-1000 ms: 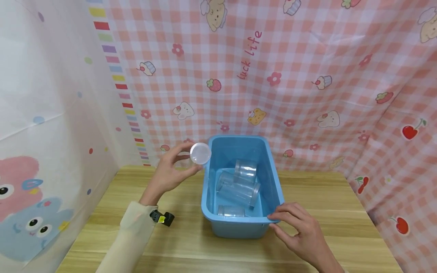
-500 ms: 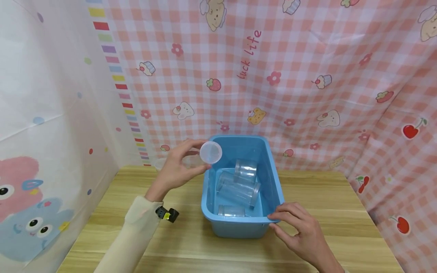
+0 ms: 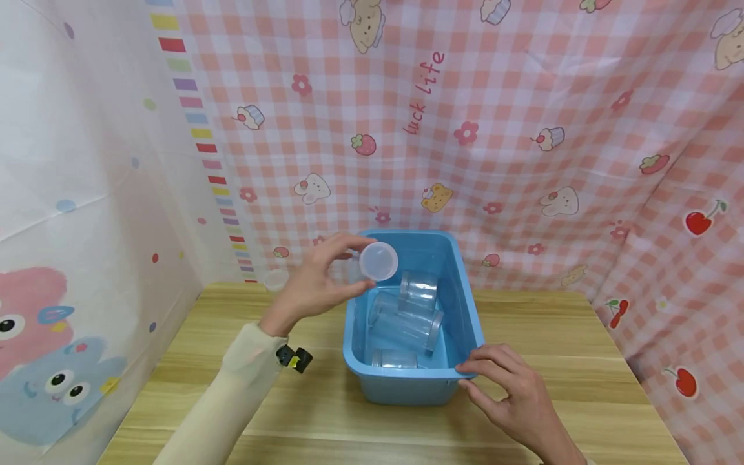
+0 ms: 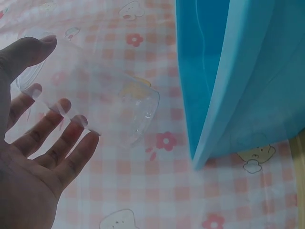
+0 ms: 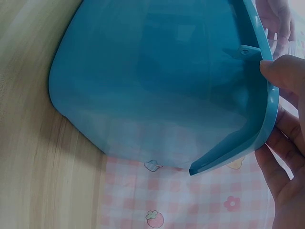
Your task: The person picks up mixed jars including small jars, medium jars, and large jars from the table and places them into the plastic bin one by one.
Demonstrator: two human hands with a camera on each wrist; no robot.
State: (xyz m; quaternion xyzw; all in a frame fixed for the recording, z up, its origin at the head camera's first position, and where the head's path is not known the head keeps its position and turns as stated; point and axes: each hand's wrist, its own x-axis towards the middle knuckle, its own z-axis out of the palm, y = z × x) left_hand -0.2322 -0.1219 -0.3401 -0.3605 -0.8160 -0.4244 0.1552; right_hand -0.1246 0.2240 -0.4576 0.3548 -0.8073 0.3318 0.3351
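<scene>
In the head view my left hand [image 3: 316, 281] holds a clear plastic jar [image 3: 378, 261] between thumb and fingers, its round whitish end facing me. The jar overlaps the left side of a blue plastic bin [image 3: 350, 323]. From the left wrist, the see-through jar [image 4: 119, 105] lies sideways along the curved fingers, apart from the bin wall [image 4: 217, 86]. My right hand [image 3: 514, 394] grips the bin's near right corner. Seen from the right wrist, the thumb [image 5: 283, 71] lies on one side of the rim and the fingers on the other.
Several clear jars [image 3: 407, 323] lie on their sides inside the bin. A clear round object [image 3: 276, 279] shows at the back left, behind my left wrist. The wooden table [image 3: 552, 336] meets a pink checked cloth [image 3: 511, 181] at the back.
My left hand has moved right with the jar, from beside the bin to over its left rim. This uncovers the clear round object at the back left. The right hand stays put.
</scene>
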